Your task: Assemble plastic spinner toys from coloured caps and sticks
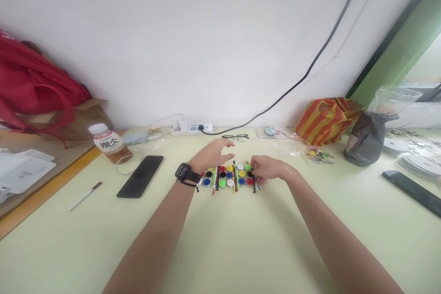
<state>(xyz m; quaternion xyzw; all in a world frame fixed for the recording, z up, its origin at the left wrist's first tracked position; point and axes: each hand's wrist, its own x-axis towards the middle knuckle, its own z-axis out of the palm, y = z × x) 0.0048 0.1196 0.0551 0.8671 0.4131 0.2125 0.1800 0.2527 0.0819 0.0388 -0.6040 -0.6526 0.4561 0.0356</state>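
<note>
Button grid (227,178) sits centre frame on the pale table (220,239), with thin coloured strips (234,180) laid between its columns. Left hand (212,152) is open, fingers spread and loosely curved, hovering over the grid's upper left. Right hand (268,167) has its fingers bunched at the grid's right edge, at a black strip (254,184); can't tell if it grips it.

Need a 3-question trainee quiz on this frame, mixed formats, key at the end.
1. Which hand is open, fingers spread, by the coloured discs?
2. True or false: the watch is on the right wrist.
3. The phone is: A) flat on the table B) on the coloured discs C) standing on edge
Key: 1 left hand; 2 false; 3 A.
</note>
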